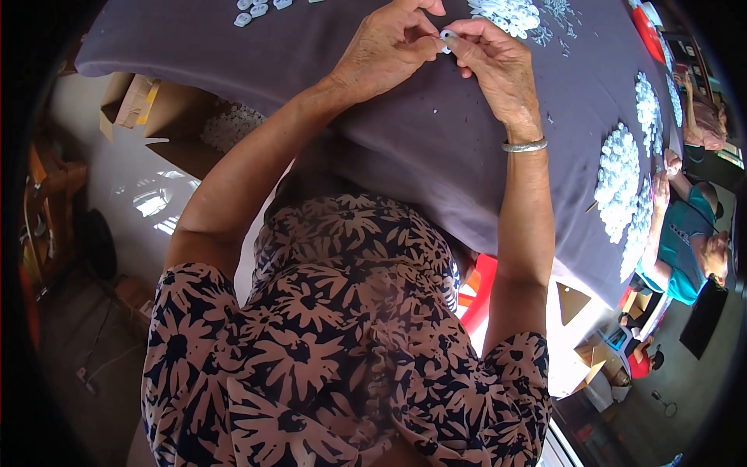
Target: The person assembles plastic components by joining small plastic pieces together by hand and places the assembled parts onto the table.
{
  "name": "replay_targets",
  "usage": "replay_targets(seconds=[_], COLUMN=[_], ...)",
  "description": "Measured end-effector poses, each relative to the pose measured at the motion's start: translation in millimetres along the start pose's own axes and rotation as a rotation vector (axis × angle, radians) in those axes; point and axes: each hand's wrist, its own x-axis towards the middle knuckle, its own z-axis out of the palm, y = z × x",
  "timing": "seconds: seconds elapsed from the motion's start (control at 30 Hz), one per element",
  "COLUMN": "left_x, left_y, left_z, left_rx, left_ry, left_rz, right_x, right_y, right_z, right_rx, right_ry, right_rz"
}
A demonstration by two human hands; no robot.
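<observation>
Over the far part of the dark-cloth table point(405, 144), my two hands meet around a small white plastic piece point(446, 36) with a rounded end. The fingertips of my left hand point(387, 48) pinch it from the left. My right hand point(498, 66), below a silver bangle, grips its other side between thumb and fingers. My fingers cover much of the piece. Just beyond the right hand lies a heap of similar white pieces point(507, 14), with a scatter of tiny thin grey parts point(559, 17) beside it. A few white pieces point(253, 11) sit at the far left.
Larger heaps of white pieces point(618, 183) spread along the table's right side, where a co-worker in a teal top point(681, 249) has hands near them. Another person's arm shows farther up. An open cardboard box point(183, 121) containing white pieces stands below the table's left edge.
</observation>
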Motion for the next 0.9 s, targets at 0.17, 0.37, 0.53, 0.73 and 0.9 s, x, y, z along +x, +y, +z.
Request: replay_targets(seconds=[0.17, 0.37, 0.53, 0.73, 0.9], left_x=[1, 5, 7, 5, 4], left_y=[9, -2, -2, 11, 15], left_z=[0, -5, -10, -8, -4], left_rx=[-0.085, -0.135, -0.141, -0.231, -0.149], left_ry=[-0.003, -0.059, -0.130, -0.056, -0.014], left_rz=[-0.113, 0.072, 0.317, -0.238, -0.177], right_x=[-1, -1, -4, -3, -4], right_y=[8, 13, 4, 2, 1], right_z=[-1, 2, 4, 8, 10], right_rx=[-0.070, -0.196, -0.337, -0.497, -0.605], right_ry=[-0.042, 0.001, 0.097, 0.133, 0.117], right_rz=[-0.075, -0.177, -0.291, -0.395, -0.430])
